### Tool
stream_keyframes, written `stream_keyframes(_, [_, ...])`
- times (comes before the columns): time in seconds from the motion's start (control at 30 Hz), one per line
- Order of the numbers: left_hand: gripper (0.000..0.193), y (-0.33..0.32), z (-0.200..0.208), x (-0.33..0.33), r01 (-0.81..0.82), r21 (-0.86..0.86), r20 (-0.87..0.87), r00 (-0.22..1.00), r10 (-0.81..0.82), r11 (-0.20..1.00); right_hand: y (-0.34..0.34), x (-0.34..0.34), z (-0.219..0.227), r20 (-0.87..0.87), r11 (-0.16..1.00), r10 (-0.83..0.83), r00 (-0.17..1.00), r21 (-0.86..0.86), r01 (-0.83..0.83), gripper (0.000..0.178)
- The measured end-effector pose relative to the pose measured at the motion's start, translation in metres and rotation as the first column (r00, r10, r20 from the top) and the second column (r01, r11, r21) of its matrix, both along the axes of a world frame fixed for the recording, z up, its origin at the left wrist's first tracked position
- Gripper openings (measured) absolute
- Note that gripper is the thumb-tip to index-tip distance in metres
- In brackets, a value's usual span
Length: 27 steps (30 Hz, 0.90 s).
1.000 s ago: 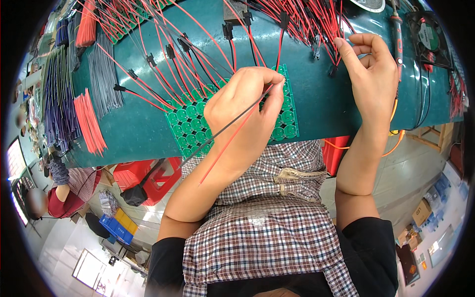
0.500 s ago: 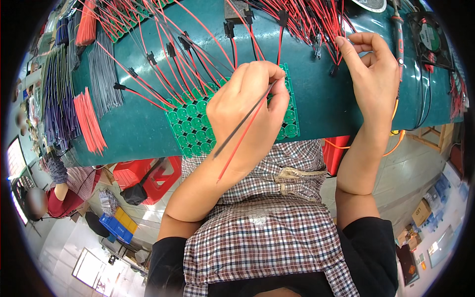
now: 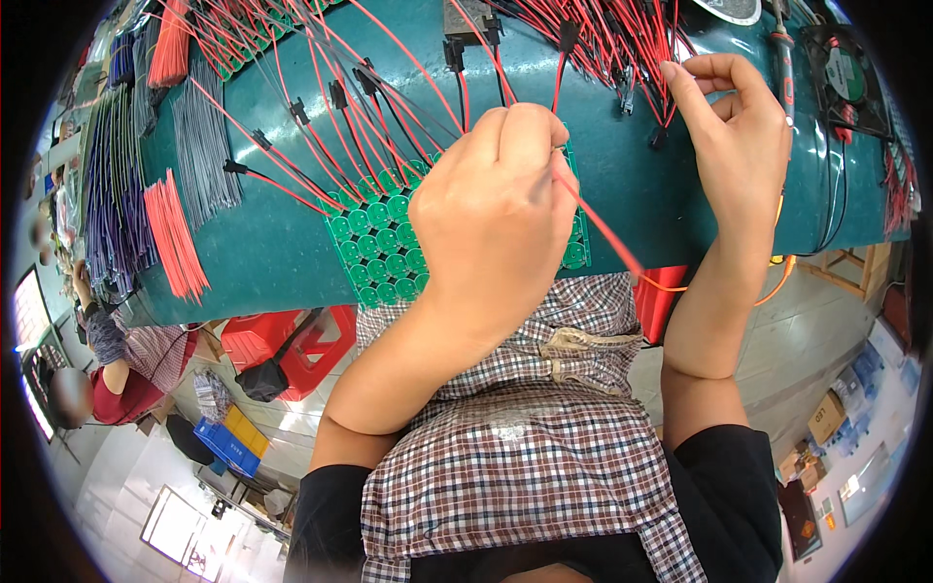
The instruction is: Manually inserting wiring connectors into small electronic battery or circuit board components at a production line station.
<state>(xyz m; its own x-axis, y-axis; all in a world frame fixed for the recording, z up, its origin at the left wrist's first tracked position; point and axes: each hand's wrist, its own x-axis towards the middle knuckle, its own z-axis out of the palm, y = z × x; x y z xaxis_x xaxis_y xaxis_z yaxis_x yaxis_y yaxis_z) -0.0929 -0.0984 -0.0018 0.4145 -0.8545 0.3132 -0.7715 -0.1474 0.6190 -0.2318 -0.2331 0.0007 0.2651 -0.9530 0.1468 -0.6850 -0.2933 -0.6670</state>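
Note:
My left hand is over the green circuit board panel, covering its right-middle part. Its thumb and forefinger are closed on a connector lead, whose red tail hangs out to the lower right, blurred; the black tail is barely visible against the hand. A black connector above has red and black wires running down to these fingertips. Several other leads stand along the panel's far edge. To the right, my right hand pinches with thumb and forefinger beside the pile of red-and-black leads; what is between them is unclear.
Bundles of salmon-red, grey and purple wires lie at left. A metal block stands at the back. A soldering iron and a small fan are at right. Another person sits far left.
The lead's tails have swung from the lower left across my left hand to its right. My left hand has turned slightly; my right hand has risen a little.

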Motion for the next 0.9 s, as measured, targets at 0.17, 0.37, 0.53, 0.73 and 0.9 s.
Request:
stream_keyframes(0.17, [0.016,-0.002,0.005,-0.001,-0.032,0.099,0.062,0.998,0.026,0.995,0.003,0.011,0.008,-0.058,0.998,-0.025,0.998,0.051,0.027,0.028])
stream_keyframes(0.37, [0.014,-0.002,0.005,-0.001,-0.021,0.086,0.031,0.999,0.019,0.996,0.001,0.011,0.005,-0.046,0.999,-0.004,0.999,0.044,0.006,0.028])
stream_keyframes(0.53, [0.014,-0.003,0.012,0.003,0.023,0.163,0.037,0.999,-0.029,0.986,-0.001,0.014,0.005,-0.088,1.000,0.014,0.996,0.015,-0.013,0.027])
stream_keyframes(0.73, [0.014,-0.004,0.016,0.008,0.025,0.220,0.032,0.999,-0.033,0.975,-0.008,0.014,-0.007,-0.030,0.999,0.030,0.999,0.029,-0.029,0.024])
stream_keyframes(0.9, [0.014,-0.002,0.011,0.010,0.028,0.141,0.022,0.999,-0.032,0.990,-0.007,0.007,-0.009,0.276,0.987,0.033,0.960,0.142,-0.074,0.019])
